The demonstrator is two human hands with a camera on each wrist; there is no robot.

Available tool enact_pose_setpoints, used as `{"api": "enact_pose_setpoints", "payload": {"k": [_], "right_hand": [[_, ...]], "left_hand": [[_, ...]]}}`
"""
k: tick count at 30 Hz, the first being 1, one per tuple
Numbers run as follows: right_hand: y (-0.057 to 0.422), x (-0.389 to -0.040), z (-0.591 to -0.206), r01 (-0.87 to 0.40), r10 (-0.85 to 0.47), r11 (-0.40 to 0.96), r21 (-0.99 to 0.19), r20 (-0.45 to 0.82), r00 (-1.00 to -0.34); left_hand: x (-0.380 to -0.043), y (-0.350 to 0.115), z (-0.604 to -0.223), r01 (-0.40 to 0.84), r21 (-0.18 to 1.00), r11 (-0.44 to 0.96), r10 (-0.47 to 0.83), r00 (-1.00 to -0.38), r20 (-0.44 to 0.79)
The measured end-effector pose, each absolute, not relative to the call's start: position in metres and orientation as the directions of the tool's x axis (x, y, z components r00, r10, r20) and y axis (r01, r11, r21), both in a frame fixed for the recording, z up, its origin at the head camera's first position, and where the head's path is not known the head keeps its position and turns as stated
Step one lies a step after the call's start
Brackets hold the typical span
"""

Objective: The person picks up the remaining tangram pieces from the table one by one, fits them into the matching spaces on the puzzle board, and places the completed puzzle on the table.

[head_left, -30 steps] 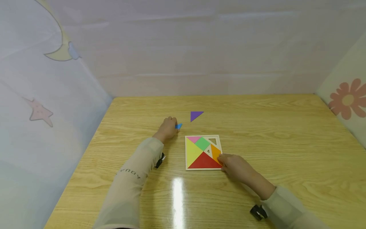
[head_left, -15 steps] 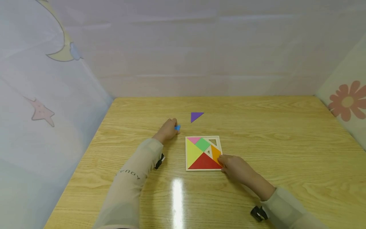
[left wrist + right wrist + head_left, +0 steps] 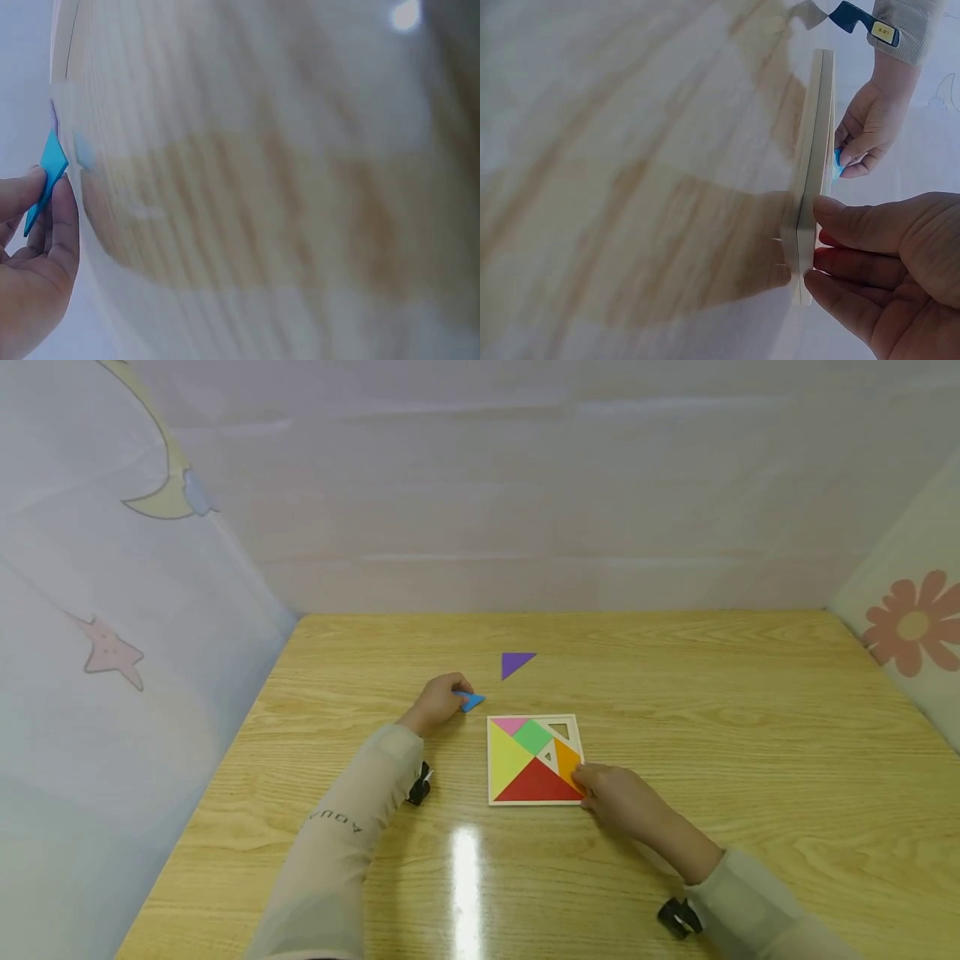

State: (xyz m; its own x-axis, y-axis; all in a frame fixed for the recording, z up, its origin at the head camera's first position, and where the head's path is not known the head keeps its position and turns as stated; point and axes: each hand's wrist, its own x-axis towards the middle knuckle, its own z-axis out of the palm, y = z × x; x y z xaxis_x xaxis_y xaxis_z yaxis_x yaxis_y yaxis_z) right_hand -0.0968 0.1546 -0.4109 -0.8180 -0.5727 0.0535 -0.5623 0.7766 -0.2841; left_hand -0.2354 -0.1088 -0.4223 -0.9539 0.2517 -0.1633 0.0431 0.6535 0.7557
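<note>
Between the thumb and fingers of my left hand (image 3: 441, 700) is a blue triangular tangram piece (image 3: 471, 702), pinched just beyond the board's far left corner. The left wrist view shows the blue piece (image 3: 51, 166) tilted, over the table surface. My right hand (image 3: 618, 797) holds the tangram board (image 3: 525, 803) at its lower right edge, thumb and fingertips against the rim in the right wrist view. Yellow (image 3: 506, 762), red (image 3: 537, 783), pink (image 3: 510, 726), green (image 3: 532, 737) and orange (image 3: 567, 763) pieces lie in the board. Two bare recesses show pale wood with small cutouts.
A purple triangle (image 3: 515, 663) lies on the wooden table (image 3: 712, 718) behind the board. Printed cloth walls (image 3: 540, 510) stand at the back and sides. Dark cameras are strapped at both wrists.
The blue piece has turned in the left fingers and now shows its flat face, slightly nearer the board. The right hand and board stay in place.
</note>
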Motion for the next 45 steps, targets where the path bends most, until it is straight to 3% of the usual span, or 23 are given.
{"api": "enact_pose_setpoints", "payload": {"k": [13,27,45], "right_hand": [[0.156,-0.101,-0.412,-0.584,-0.591,0.778,-0.233,0.044,-0.805],[0.155,-0.101,-0.411,-0.577,-0.587,0.786,-0.224,0.026,-0.81],[0.154,-0.099,-0.414,-0.562,-0.575,0.793,-0.236,0.014,-0.818]], "left_hand": [[-0.23,-0.099,-0.413,0.131,0.758,0.639,0.318,-0.942,-0.106],[-0.22,-0.078,-0.406,0.209,0.821,0.532,0.467,-0.881,-0.079],[-0.213,-0.065,-0.411,0.194,0.817,0.542,0.578,-0.792,-0.195]]}}
